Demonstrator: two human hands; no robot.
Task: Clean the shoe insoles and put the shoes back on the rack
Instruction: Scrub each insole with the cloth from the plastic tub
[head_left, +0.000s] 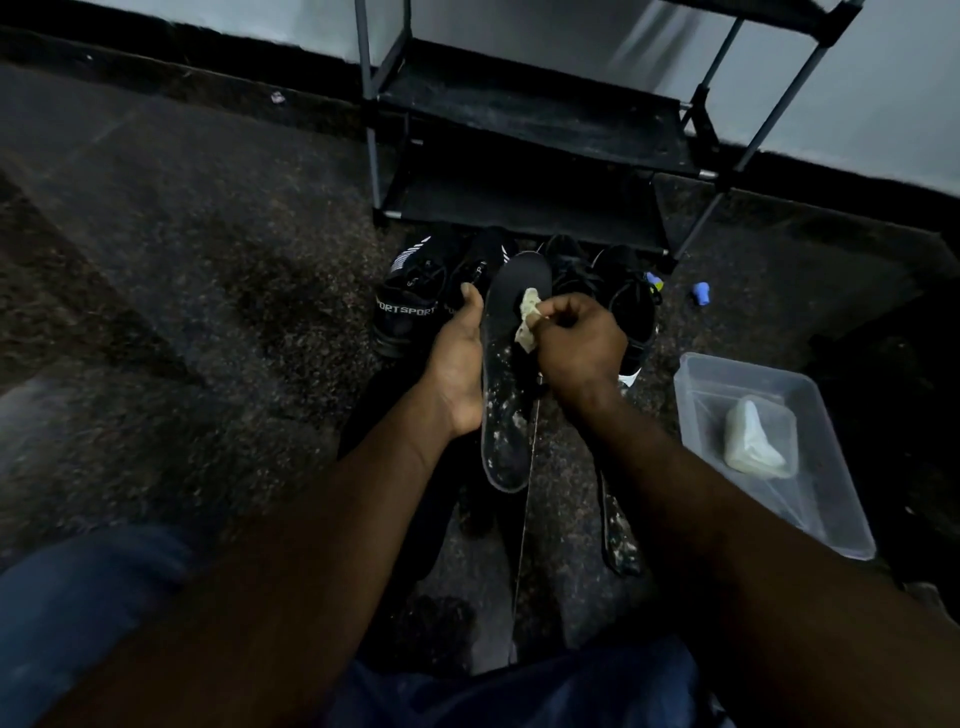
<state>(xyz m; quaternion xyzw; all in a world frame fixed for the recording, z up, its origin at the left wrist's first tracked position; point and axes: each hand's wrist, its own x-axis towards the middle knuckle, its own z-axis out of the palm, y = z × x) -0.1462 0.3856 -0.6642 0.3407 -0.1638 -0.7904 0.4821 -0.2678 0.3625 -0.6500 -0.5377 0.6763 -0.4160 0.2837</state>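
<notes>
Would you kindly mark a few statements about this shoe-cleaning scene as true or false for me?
1. The left hand holds a speckled insole. True.
2. One hand is empty. False: the right hand pinches a pale cloth against the insole.
3. The shoes sit on the rack. False: they stand on the floor before it.
4. A clear container holds a pale wad. True.
</notes>
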